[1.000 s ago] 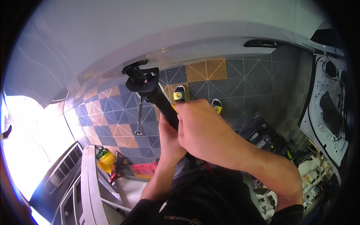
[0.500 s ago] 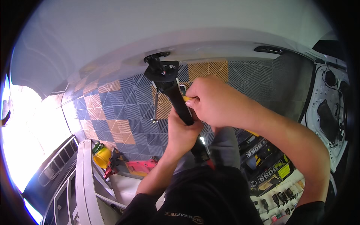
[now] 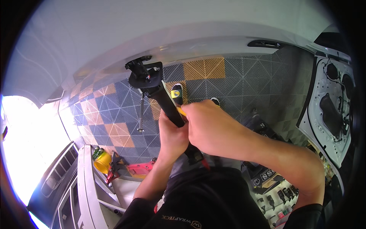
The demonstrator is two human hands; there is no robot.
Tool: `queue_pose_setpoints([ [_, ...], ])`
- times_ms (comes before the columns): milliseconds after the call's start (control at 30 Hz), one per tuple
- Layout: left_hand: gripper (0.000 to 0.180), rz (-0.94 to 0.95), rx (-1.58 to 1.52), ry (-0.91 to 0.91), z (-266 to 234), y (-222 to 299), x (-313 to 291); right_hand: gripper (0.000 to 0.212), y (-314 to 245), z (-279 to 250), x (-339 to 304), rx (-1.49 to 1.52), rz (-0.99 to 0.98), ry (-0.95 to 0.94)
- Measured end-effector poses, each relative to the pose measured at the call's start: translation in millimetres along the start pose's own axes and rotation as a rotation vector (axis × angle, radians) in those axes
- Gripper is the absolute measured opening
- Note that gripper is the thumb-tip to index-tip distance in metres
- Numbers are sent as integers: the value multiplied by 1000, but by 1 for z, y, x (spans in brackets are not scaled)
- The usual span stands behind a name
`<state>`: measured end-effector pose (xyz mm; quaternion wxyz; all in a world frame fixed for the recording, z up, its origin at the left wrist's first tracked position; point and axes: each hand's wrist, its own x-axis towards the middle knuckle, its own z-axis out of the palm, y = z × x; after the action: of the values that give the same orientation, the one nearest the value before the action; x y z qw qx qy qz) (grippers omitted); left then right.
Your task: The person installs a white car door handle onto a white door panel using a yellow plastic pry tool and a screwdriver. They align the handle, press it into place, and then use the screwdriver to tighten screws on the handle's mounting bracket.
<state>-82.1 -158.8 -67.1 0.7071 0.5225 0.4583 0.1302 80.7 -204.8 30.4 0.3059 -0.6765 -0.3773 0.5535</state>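
A long black part (image 3: 167, 102), which looks like a car side mirror seen edge-on, juts toward me from a black mount (image 3: 138, 68) on the pale car body (image 3: 190, 23). My left hand (image 3: 173, 133) is wrapped round its near half. On its right side, my right hand (image 3: 209, 124) is closed on a slim yellow tool (image 3: 181, 111), whose kind is mostly hidden by the fingers. The tool's visible end lies against the part's edge. From beneath the mount hangs a thin rod (image 3: 141, 114) with a rounded end.
A bare door (image 3: 331, 110) with exposed inner metal stands at the right. Tool cases (image 3: 263, 171) lie below my right forearm. At the lower left are a yellow bucket (image 3: 102, 163), a red jack-like tool (image 3: 139, 168) and a white frame (image 3: 87, 187). My shoe (image 3: 177, 93) rests on patterned floor tiles.
The mirror part and both hands sit farther left in the picture as the view has shifted. My right hand is lower along the part, nearer my left hand. Both grips stay closed.
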Motion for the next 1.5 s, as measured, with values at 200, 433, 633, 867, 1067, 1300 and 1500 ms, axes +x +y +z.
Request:
queue_pose_setpoints([
  [200, 59, 43, 29, -23, -1, 11, -3, 15, -20, 6, 4, -161, 120, -16],
  [433, 29, -7, -14, -21, 0, 8, 3, 11, 21, 25, 4, 12, 11, 135],
  [633, 26, -65, -106, -4, 5, 16, -3, 14, 29, 35, 7, 77, -18, 270],
  [867, 26, -140, -52, -29, 1, 20, -6, 14, 28, 19, 2, 118, 2, 185],
  [1067, 27, -126, -114, -85, -2, 21, -9, 20, 28, 29, -3, 146, -19, 189],
  [1300, 36, -223, -177, -193, -8, 27, -11, 26, 24, 6, -17, 203, 252, -6],
  [1500, 41, -312, -357, -275, -8, 28, -13, 34, 25, 1, -33, 75, 207, 2],
])
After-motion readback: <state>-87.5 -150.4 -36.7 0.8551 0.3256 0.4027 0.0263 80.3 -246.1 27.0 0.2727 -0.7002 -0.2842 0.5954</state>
